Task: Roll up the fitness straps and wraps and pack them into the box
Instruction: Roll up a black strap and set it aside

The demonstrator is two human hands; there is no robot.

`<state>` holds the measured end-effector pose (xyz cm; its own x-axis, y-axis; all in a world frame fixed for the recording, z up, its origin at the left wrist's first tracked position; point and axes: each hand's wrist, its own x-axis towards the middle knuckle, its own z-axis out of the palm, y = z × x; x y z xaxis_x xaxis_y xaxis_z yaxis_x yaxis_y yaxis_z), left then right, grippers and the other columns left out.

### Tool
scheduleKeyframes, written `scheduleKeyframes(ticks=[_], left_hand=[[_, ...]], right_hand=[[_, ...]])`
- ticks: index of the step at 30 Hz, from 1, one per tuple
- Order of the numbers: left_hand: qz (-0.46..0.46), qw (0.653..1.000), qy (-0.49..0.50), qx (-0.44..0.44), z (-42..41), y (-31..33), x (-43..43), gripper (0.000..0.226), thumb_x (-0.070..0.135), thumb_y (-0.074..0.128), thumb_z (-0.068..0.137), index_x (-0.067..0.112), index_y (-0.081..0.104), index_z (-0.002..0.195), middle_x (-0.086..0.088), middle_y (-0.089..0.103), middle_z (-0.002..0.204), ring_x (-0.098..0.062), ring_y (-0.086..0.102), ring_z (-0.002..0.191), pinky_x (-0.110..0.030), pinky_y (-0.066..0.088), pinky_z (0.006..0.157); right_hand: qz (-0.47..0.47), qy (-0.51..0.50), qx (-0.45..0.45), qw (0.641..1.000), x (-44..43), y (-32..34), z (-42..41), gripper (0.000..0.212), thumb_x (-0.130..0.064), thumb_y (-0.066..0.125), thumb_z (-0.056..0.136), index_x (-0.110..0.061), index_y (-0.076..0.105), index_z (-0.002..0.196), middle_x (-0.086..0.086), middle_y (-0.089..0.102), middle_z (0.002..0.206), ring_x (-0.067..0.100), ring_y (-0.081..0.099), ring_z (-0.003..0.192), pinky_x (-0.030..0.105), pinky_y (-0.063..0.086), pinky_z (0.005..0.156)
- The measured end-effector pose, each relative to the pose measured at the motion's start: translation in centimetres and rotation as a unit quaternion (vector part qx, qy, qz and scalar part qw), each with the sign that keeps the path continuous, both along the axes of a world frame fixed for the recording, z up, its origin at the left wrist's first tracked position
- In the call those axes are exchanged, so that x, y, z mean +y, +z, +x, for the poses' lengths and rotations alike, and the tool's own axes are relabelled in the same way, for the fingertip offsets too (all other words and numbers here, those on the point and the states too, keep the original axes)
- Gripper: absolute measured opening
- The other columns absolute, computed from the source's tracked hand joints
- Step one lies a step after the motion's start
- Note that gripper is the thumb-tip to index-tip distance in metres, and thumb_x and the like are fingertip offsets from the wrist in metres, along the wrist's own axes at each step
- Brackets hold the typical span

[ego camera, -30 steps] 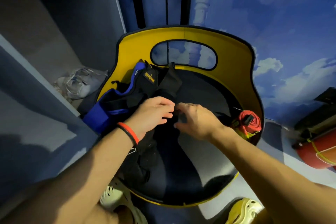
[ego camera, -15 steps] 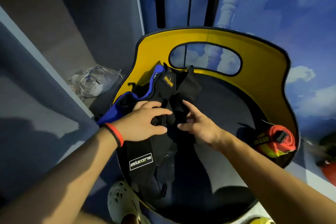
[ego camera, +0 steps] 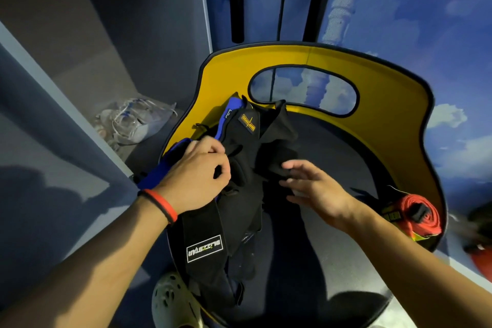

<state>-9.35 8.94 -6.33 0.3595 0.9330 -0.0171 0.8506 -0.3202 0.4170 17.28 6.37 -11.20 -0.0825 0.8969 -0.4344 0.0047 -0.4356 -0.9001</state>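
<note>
A pile of black wraps (ego camera: 247, 168) with a blue-edged piece (ego camera: 229, 112) lies on the left part of a round seat with a yellow backrest (ego camera: 386, 82). One black wrap with a white logo patch (ego camera: 204, 247) hangs over the seat's front edge. My left hand (ego camera: 197, 178), with a red band at the wrist, pinches black fabric at the pile's left side. My right hand (ego camera: 314, 189) hovers with its fingers spread, the fingertips touching the pile's right side. A rolled red strap (ego camera: 418, 213) with a black buckle sits at the seat's right edge.
A grey shelf unit stands at the left, with clear plastic packaging (ego camera: 135, 122) on its lower shelf. A light clog shoe (ego camera: 173, 303) shows below the seat. A blue cloud-painted wall is behind. A red object (ego camera: 482, 263) lies at the far right.
My left hand has closed on the fabric and drawn slightly left. My right hand has let go and spread its fingers. The view has shifted, so the seat sits more to the right.
</note>
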Motion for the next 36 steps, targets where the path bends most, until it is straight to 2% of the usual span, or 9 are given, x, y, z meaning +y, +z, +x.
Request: scheduleKeyframes(ticks=[2, 6, 10, 15, 21, 25, 29, 32, 36], left_hand=[[0.029, 0.998, 0.05, -0.039, 1.1, 0.1, 0.1, 0.017, 0.04, 0.064, 0.092, 0.027, 0.056, 0.099, 0.012, 0.043, 0.123, -0.012, 0.036, 0.118, -0.032, 0.04, 0.092], [-0.014, 0.991, 0.131, -0.01, 2.8, -0.2, 1.1, 0.059, 0.05, 0.056, 0.095, 0.023, 0.043, 0.146, 0.003, 0.048, 0.137, -0.023, 0.035, 0.131, -0.038, 0.037, 0.106], [0.038, 0.981, 0.188, 0.024, 3.0, -0.8, 2.3, 0.043, 0.051, 0.066, 0.089, 0.026, 0.059, 0.122, 0.005, 0.066, 0.116, -0.024, 0.051, 0.116, -0.041, 0.044, 0.096], [0.018, 0.983, 0.176, 0.037, 2.7, -1.0, 3.0, 0.023, 0.033, 0.076, 0.086, 0.032, 0.066, 0.107, 0.009, 0.063, 0.104, -0.022, 0.051, 0.113, -0.041, 0.04, 0.097], [-0.054, 0.943, 0.155, -0.288, 1.1, 1.1, 4.6, 0.027, 0.003, 0.07, 0.09, 0.022, 0.069, 0.109, -0.003, 0.064, 0.115, -0.018, 0.061, 0.108, -0.027, 0.047, 0.094], [-0.099, 0.933, 0.089, -0.335, 0.4, 2.2, 3.9, 0.033, 0.002, 0.066, 0.092, 0.032, 0.067, 0.105, 0.008, 0.069, 0.117, -0.007, 0.06, 0.118, -0.03, 0.045, 0.104], [-0.044, 0.964, -0.018, -0.261, 1.9, 2.0, 1.8, 0.037, 0.0, 0.069, 0.088, 0.034, 0.07, 0.103, 0.015, 0.07, 0.113, 0.005, 0.062, 0.107, -0.028, 0.047, 0.104], [0.029, 0.981, -0.137, -0.131, 4.0, 0.9, 0.1, 0.042, 0.007, 0.072, 0.085, 0.028, 0.068, 0.121, 0.015, 0.057, 0.138, -0.004, 0.053, 0.123, -0.03, 0.039, 0.111], [-0.003, 0.976, -0.218, -0.014, 4.8, -0.6, -0.8, 0.072, 0.011, 0.071, 0.086, 0.036, 0.044, 0.148, 0.02, 0.015, 0.163, -0.005, 0.026, 0.14, -0.028, 0.027, 0.119]], right_hand=[[-0.024, 0.085, -0.025, 0.996, -0.3, 0.4, -0.6, 0.017, -0.009, 0.057, 0.102, -0.012, 0.065, 0.118, 0.008, 0.072, 0.122, 0.022, 0.071, 0.11, 0.034, 0.055, 0.09], [-0.021, 0.133, -0.119, 0.984, -0.8, 0.9, -2.6, 0.008, -0.007, 0.059, 0.1, -0.006, 0.066, 0.105, 0.012, 0.075, 0.095, 0.016, 0.067, 0.073, 0.02, 0.048, 0.064], [0.018, 0.089, -0.153, 0.984, -0.9, 1.9, -2.7, 0.013, 0.004, 0.056, 0.097, 0.006, 0.067, 0.103, 0.012, 0.069, 0.088, 0.018, 0.061, 0.067, 0.011, 0.046, 0.052], [0.026, 0.07, -0.161, 0.984, -0.9, 3.5, -2.4, 0.015, -0.005, 0.059, 0.099, -0.011, 0.071, 0.092, 0.008, 0.076, 0.093, 0.014, 0.068, 0.074, 0.018, 0.049, 0.06], [0.032, -0.027, -0.047, 0.998, -0.2, 4.4, -2.1, 0.011, -0.008, 0.06, 0.099, -0.014, 0.069, 0.094, 0.012, 0.075, 0.096, 0.016, 0.068, 0.079, 0.023, 0.052, 0.066], [0.018, -0.07, 0.019, 0.997, 0.5, 5.0, -1.8, 0.019, -0.032, 0.06, 0.102, -0.018, 0.07, 0.11, 0.003, 0.076, 0.107, 0.014, 0.073, 0.095, 0.028, 0.057, 0.079], [-0.036, -0.025, 0.105, 0.994, 0.9, 4.6, -2.4, 0.049, -0.052, 0.072, 0.089, -0.016, 0.068, 0.122, 0.004, 0.075, 0.117, 0.016, 0.072, 0.106, 0.034, 0.054, 0.092], [-0.045, -0.044, 0.126, 0.99, 0.8, 3.9, -3.0, 0.076, -0.047, 0.091, 0.067, -0.025, 0.06, 0.133, 0.005, 0.075, 0.118, 0.015, 0.072, 0.102, 0.034, 0.055, 0.089], [-0.059, -0.138, 0.078, 0.986, 0.6, 2.3, -2.6, 0.059, -0.018, 0.084, 0.076, -0.024, 0.057, 0.128, 0.01, 0.076, 0.11, 0.024, 0.075, 0.096, 0.038, 0.06, 0.077]])
